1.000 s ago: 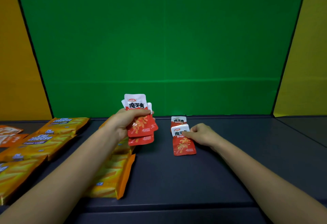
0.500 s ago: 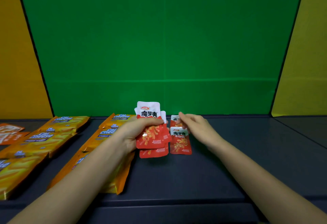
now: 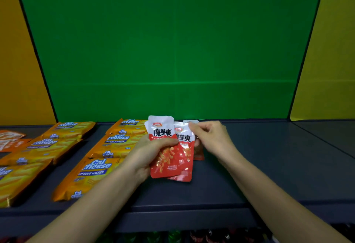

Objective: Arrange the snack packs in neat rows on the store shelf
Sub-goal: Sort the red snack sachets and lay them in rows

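Note:
My left hand [image 3: 148, 154] grips a small stack of red-and-white snack packs [image 3: 165, 158] upright above the dark shelf [image 3: 259, 166]. My right hand [image 3: 209, 137] pinches the top edge of the hindmost red pack [image 3: 187, 146] in that stack. Behind the stack, red packs [image 3: 198, 153] lie on the shelf, mostly hidden by the held packs and my right hand. Orange Cal Cheese wafer packs [image 3: 99, 166] lie in two rows on the shelf's left part.
The second orange row [image 3: 44, 150] runs along the far left, with flat orange sachets [image 3: 9, 141] beyond it. A green back wall [image 3: 172, 50] and yellow side panels close the shelf. The shelf's front edge [image 3: 182, 217] is near me.
My left hand has carried the red stack to the right and nearer. My right hand has lifted off the packs lying on the shelf and now pinches a pack in the stack.

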